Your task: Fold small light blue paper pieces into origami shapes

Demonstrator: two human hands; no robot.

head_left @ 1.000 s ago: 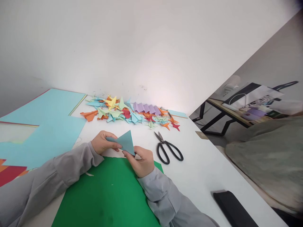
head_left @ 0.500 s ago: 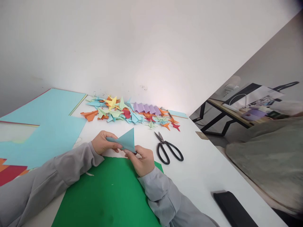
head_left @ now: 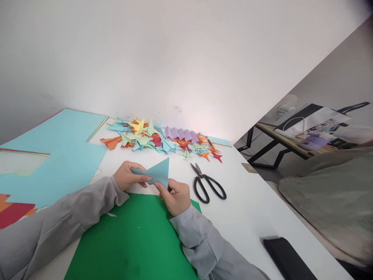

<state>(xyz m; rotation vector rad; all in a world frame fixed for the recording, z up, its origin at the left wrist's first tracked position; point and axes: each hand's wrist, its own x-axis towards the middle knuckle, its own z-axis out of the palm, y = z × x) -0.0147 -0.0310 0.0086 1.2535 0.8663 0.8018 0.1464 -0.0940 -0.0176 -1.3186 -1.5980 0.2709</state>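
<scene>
A folded light blue paper (head_left: 159, 171) is held up above the table, its pointed corner rising at the right. My left hand (head_left: 129, 177) pinches its narrow left end between thumb and fingers. The lower right part is gripped by my right hand (head_left: 175, 195), thumb in front and the other fingers behind. Beneath both hands lies a green sheet (head_left: 128, 237). Black-handled scissors (head_left: 201, 178) rest on the white table to the right of my right hand, blades partly apart.
Folded paper pieces in several colours (head_left: 142, 134) are heaped along the wall, with a purple pleated paper (head_left: 182, 134) among them. Large light blue sheets (head_left: 78, 155) cover the left side. A black object (head_left: 287, 258) lies at the front right.
The blue paper's right part has turned slightly and moved a little to the right, showing more of its flat face. My right thumb has shifted on it.
</scene>
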